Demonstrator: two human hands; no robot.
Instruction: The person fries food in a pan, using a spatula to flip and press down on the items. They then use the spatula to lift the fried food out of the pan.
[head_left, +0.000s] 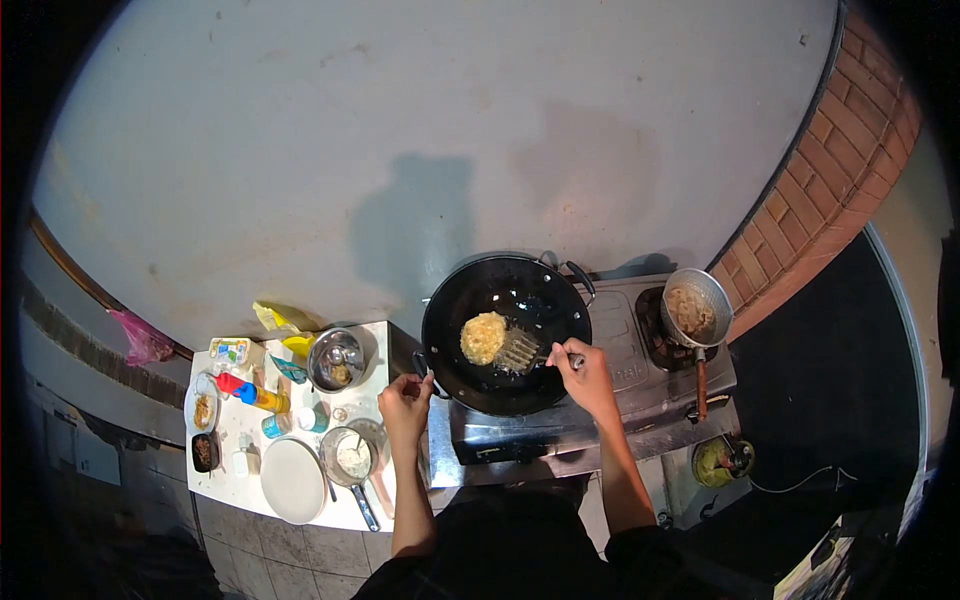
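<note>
A black wok sits on the stove, with a round golden fritter lying in it left of centre. My right hand is closed around the handle of a slotted metal spatula. The spatula's blade rests inside the wok, right against the fritter's right edge. At the wok's left side, my left hand is closed with its fingertips on the wok's side handle. Oil glistens on the wok's dark inside.
Right of the wok, a small saucepan with food stands on the other burner of the stove. The white table at left bears a plate, a metal bowl, sauce bottles and a pan of white mixture. A gas cylinder stands below.
</note>
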